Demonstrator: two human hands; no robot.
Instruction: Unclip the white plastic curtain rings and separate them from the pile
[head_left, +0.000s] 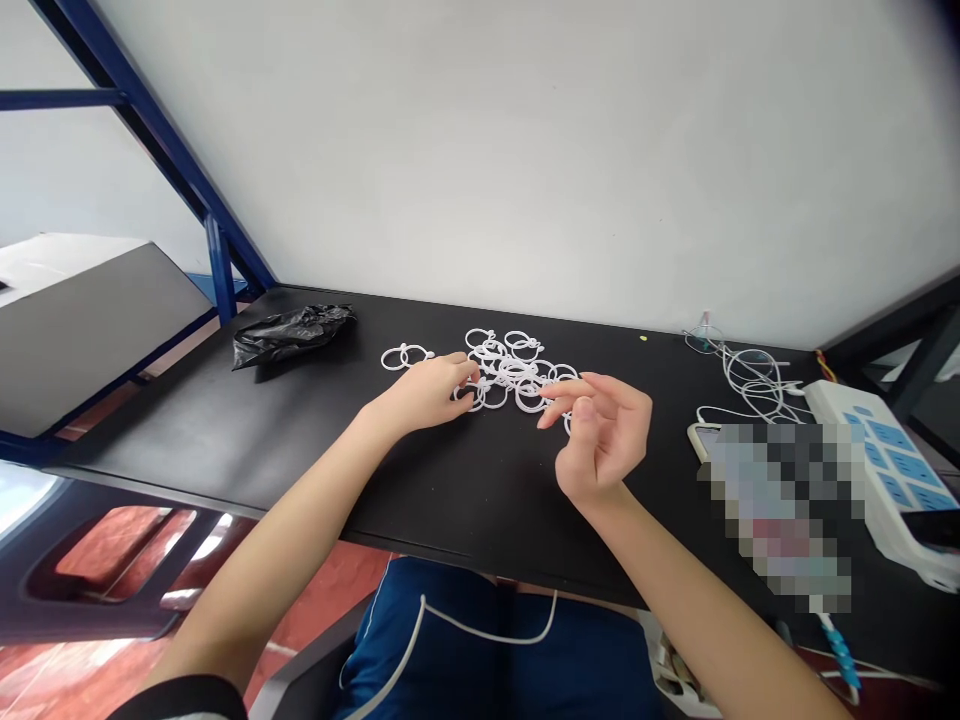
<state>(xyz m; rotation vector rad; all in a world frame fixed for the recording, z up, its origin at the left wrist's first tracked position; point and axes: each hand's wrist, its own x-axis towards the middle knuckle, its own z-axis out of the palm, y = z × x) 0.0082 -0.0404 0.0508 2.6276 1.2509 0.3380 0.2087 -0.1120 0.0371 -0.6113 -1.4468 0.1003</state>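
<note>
A heap of white rings with small knobs lies on the black tabletop, many overlapping. My left hand rests at the heap's left side, palm down. Its fingers are bent over the nearest rings, with a gap between thumb and forefinger, and I make out no ring gripped there. To the left of that hand lie two more rings, overlapping each other. My right hand is held at the heap's right side, palm turned inward and fingers loosely apart. Its fingers partly cover some rings, and nothing shows in its grasp.
A crumpled black plastic bag lies at the back left. On the right are a blurred-out phone, a white power strip, a tangled white cable and glasses. A pale wall rises behind the table.
</note>
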